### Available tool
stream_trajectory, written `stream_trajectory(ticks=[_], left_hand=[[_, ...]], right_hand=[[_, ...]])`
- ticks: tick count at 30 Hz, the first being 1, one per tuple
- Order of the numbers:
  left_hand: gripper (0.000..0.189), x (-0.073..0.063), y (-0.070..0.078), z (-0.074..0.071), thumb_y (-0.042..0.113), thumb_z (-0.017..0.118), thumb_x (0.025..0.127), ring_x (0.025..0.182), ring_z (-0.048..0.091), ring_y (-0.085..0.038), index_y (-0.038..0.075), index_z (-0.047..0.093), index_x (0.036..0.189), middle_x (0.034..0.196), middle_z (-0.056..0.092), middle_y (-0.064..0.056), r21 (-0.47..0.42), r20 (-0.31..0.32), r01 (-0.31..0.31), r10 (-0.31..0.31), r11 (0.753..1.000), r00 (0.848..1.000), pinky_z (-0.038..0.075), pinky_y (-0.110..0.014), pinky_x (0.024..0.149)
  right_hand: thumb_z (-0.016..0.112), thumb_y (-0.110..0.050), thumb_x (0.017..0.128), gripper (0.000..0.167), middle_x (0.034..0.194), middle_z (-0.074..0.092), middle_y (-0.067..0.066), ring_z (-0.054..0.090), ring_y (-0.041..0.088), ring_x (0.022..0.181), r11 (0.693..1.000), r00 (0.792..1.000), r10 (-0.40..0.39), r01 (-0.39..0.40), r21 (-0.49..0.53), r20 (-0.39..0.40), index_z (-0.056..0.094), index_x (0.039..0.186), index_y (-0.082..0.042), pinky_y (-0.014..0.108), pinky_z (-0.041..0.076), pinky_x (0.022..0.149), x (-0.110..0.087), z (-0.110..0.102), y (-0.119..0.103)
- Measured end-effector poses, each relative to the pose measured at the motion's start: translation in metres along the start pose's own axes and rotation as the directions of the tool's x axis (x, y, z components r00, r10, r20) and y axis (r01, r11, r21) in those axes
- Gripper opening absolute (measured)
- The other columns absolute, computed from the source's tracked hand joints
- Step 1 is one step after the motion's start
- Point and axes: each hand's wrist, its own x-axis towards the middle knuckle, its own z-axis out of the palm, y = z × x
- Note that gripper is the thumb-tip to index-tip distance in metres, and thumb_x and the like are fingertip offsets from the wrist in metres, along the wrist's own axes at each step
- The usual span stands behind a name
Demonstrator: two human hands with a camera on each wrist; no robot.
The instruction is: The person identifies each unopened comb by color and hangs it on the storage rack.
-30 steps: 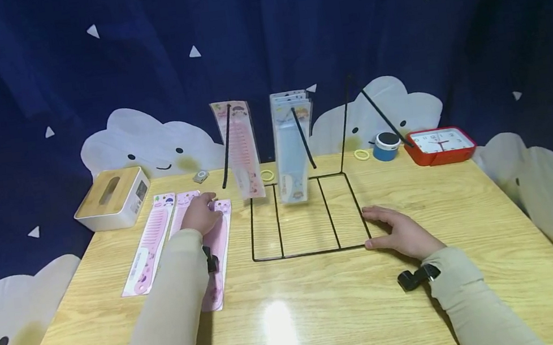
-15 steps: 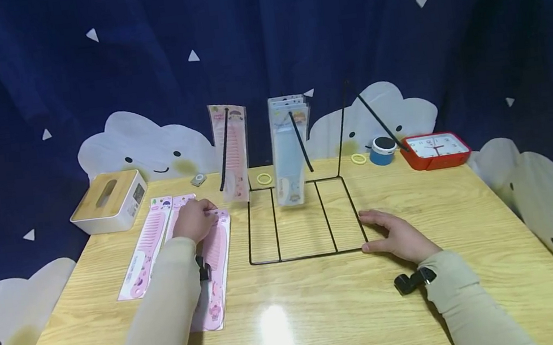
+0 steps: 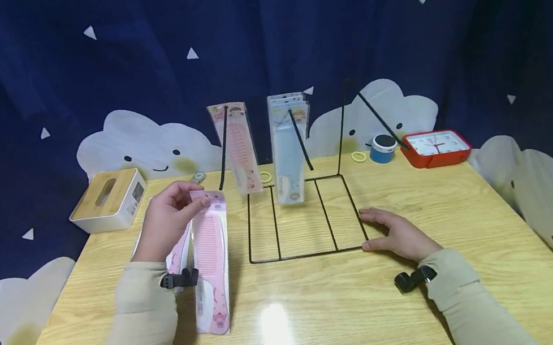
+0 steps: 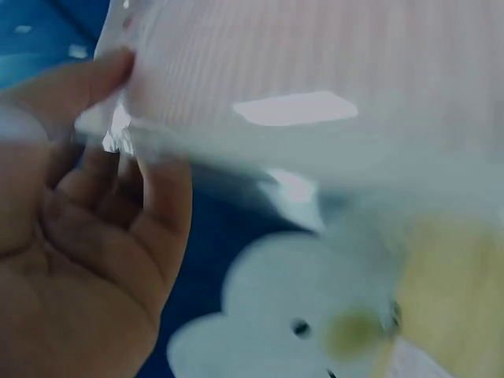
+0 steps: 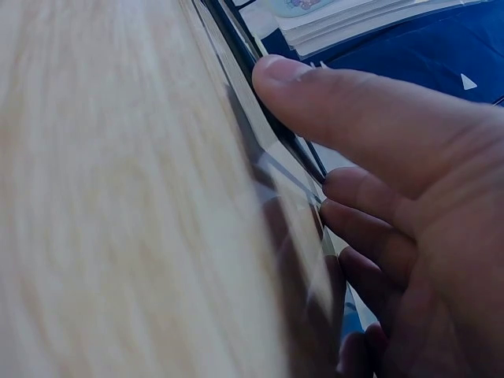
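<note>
- Nearest, a pink comb pack slants over the bench, its top end raised; whether its lower end clears the wood I cannot tell. With so little of it gripped, it could swing or twist, and its slick wrapping might slide out if the pinch slackens.
- The left hand pinches that pack by its top edge, thumb over the front and fingers behind, almost closed with just the thin wrapping between.
- Partly hidden behind that hand and its wrist lies another pink pack; a trailing lower end could drag it askew.
- The right hand is loosely spread, thumb and fingertips well apart, resting against the right side bar of the wire rack. It grasps nothing; a sideways knock could probably still shift the rack, since the frame looks light.
- Farther back, a single pink pack hangs on the left prong and several blue packs on the middle one. The hanging pink pack is tilted, so a bump there could set it swinging. A hole set off the prong's tip would likely buckle the card.
</note>
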Motion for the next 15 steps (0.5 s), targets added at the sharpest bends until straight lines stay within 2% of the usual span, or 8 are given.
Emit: stream_trajectory(ticks=[2, 5, 8, 12, 15], left_hand=[[0.026, -0.011, 0.014, -0.005, 0.022, 0.076, 0.092, 0.076, 0.056, -0.019, 0.007, 0.068, 0.110, 0.088, 0.067, -0.006, -0.099, 0.010, -0.036, 0.037, 0.994, 0.999, 0.047, -0.023, 0.062], [0.020, -0.026, 0.033, -0.008, 0.014, 0.076, 0.090, 0.073, 0.058, -0.017, 0.003, 0.067, 0.105, 0.085, 0.068, -0.005, -0.229, 0.023, -0.082, 0.090, 0.970, 0.996, 0.048, -0.024, 0.062], [0.014, -0.037, 0.051, -0.008, 0.002, 0.076, 0.088, 0.073, 0.061, -0.016, 0.001, 0.067, 0.098, 0.085, 0.069, -0.004, -0.355, 0.009, -0.124, 0.136, 0.927, 0.991, 0.050, -0.024, 0.064], [0.012, -0.044, 0.068, -0.006, -0.009, 0.073, 0.085, 0.075, 0.064, -0.016, -0.002, 0.068, 0.094, 0.087, 0.070, -0.007, -0.480, -0.052, -0.191, 0.189, 0.856, 0.981, 0.051, -0.023, 0.065], [0.012, -0.045, 0.076, -0.003, -0.010, 0.071, 0.086, 0.076, 0.063, -0.015, -0.002, 0.069, 0.094, 0.090, 0.070, -0.008, -0.512, -0.088, -0.220, 0.204, 0.831, 0.975, 0.051, -0.023, 0.065]], right_hand=[[0.085, -0.039, 0.079, 0.081, 0.154, 0.043, 0.016, 0.032, 0.040, 0.144, 1.000, 1.000, 0.003, -0.003, 0.003, 0.004, 0.052, 0.146, -0.008, 0.059, 0.024, 0.115, 0.000, 0.000, -0.001], [0.085, -0.040, 0.079, 0.081, 0.155, 0.042, 0.016, 0.031, 0.041, 0.145, 1.000, 1.000, 0.012, -0.012, 0.001, 0.009, 0.052, 0.146, -0.008, 0.060, 0.024, 0.115, -0.001, -0.001, -0.002], [0.084, -0.041, 0.080, 0.081, 0.156, 0.041, 0.017, 0.030, 0.042, 0.145, 1.000, 1.000, 0.023, -0.023, -0.004, 0.014, 0.052, 0.146, -0.008, 0.061, 0.023, 0.114, -0.001, -0.002, -0.003], [0.083, -0.043, 0.080, 0.081, 0.156, 0.041, 0.017, 0.030, 0.042, 0.145, 1.000, 0.999, 0.029, -0.029, -0.013, 0.018, 0.051, 0.147, -0.009, 0.062, 0.023, 0.114, -0.001, -0.001, -0.003], [0.083, -0.044, 0.080, 0.081, 0.156, 0.041, 0.016, 0.030, 0.042, 0.145, 1.000, 1.000, 0.027, -0.027, -0.014, 0.016, 0.051, 0.147, -0.009, 0.062, 0.023, 0.114, -0.001, -0.001, -0.003]])
